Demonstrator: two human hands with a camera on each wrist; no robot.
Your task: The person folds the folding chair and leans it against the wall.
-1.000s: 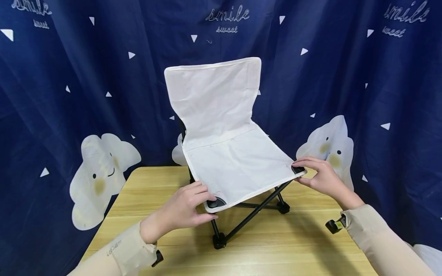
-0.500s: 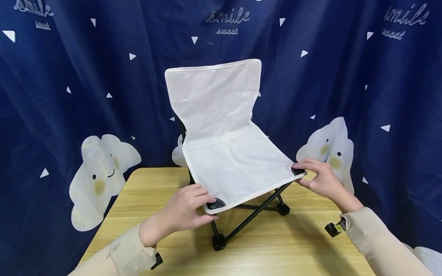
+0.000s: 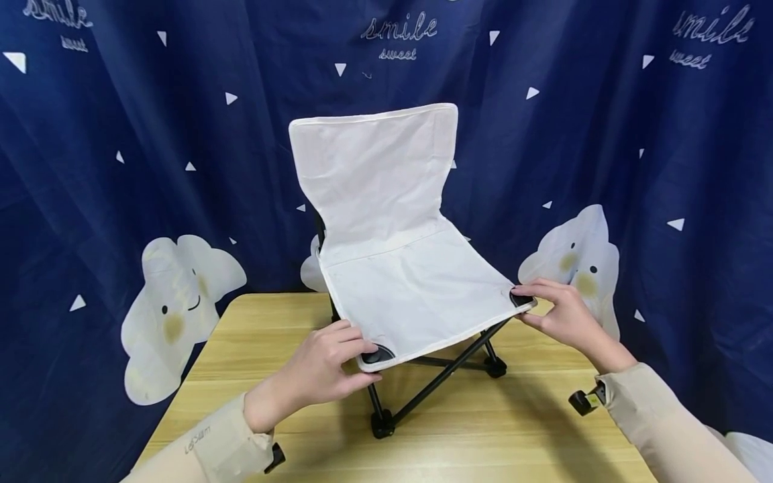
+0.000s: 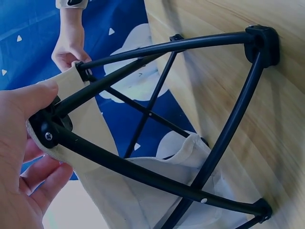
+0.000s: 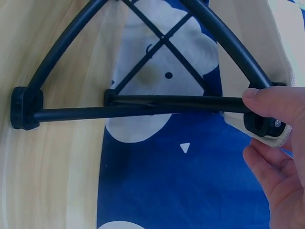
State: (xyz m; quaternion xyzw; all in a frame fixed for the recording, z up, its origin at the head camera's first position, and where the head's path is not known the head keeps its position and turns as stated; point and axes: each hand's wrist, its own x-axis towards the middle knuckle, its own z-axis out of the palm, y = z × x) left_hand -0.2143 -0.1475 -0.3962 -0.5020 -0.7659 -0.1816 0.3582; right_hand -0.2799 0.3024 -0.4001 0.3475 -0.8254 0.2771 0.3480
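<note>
A white folding chair point(image 3: 410, 288) with a black tube frame stands unfolded on the wooden table, its backrest toward the curtain. My left hand point(image 3: 323, 362) pinches the seat's front left corner, fingers on top at the black corner patch point(image 3: 380, 355) and thumb beneath. At the front right corner, my right hand point(image 3: 561, 312) grips the fabric the same way. From below, the left wrist view shows the left thumb beside the black corner joint point(image 4: 47, 129) and the crossed legs point(image 4: 143, 171). In the right wrist view, the right thumb lies against the other corner joint point(image 5: 264, 124).
The wooden table point(image 3: 266, 322) carries the chair, whose black feet point(image 3: 382, 424) rest on it. Close behind hangs a dark blue curtain point(image 3: 199, 121) with white clouds and triangles. A small black device point(image 3: 582, 401) sits at the right cuff.
</note>
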